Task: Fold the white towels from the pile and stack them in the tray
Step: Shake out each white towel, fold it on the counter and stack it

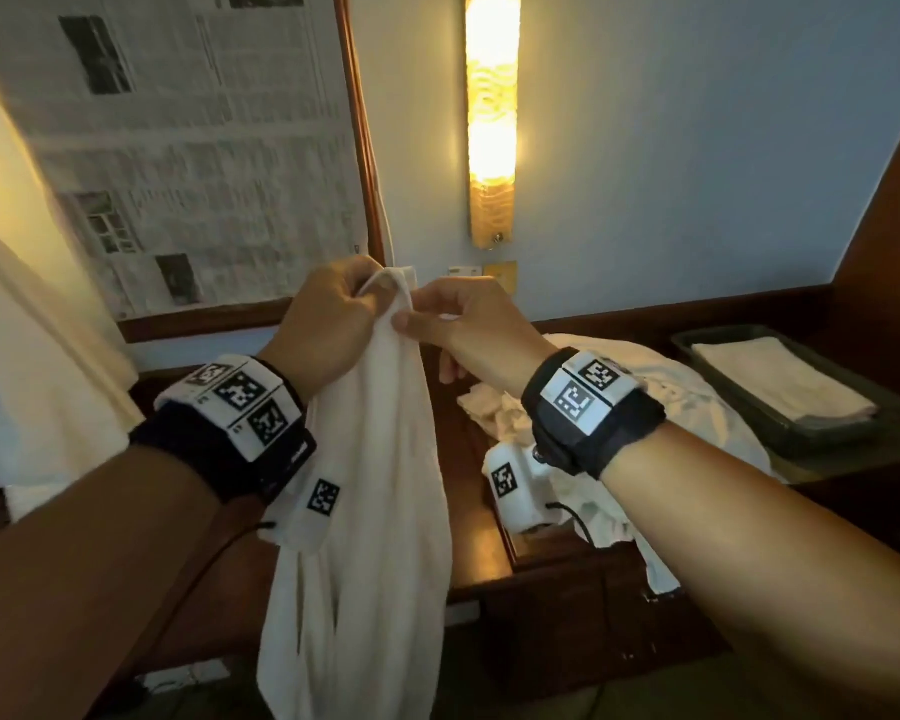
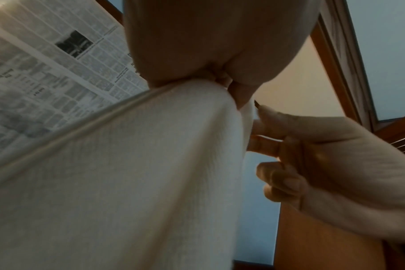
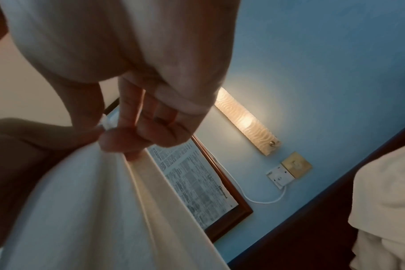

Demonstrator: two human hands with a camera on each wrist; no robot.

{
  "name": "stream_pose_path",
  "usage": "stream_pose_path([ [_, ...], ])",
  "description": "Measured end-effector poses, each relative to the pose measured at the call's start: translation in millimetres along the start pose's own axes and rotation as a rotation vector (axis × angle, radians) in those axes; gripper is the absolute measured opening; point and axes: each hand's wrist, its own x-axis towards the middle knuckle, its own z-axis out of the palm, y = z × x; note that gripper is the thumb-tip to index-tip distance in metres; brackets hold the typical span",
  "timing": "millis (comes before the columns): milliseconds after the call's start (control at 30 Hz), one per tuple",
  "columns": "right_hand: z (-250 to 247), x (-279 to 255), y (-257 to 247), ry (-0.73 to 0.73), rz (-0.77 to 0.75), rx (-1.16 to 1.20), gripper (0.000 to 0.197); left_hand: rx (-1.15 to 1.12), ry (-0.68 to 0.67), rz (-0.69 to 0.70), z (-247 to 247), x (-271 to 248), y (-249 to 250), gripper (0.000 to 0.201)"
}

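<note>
Between both hands, towel [image 1: 365, 459] hangs vertically.

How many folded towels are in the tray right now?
1 that shows: a folded towel lies flat in the dark tray at the right. Others could lie hidden beneath it.

**Towel held up, more waiting**

A white towel [image 1: 370, 485] hangs long and loose in the air, bunched at its top edge. A pile [image 1: 640, 407] of crumpled white towels lies on the dark wood. A dark tray [image 1: 707, 356] beside it holds one folded towel [image 1: 780, 381], lying flat.
</note>
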Motion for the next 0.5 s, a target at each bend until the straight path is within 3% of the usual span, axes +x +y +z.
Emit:
stream_pose_path([
  [167,-2.8,0.3,2.3,0.013,0.024,-0.004,0.014,-0.052,0.035,-0.005,2.5,7.9,17.3,0.023],
  [267,-9.6,-7.4,17.7,-0.078,0.09,0.123,0.016,-0.082,0.068,-0.031,2.9,14.1,20.2,0.025],
  [500,-38.5,-73.2,115.5,-0.224,0.334,0.034,0.03,-0.097,0.207,-0.135,-5.8,23.3,10.9,0.027],
])
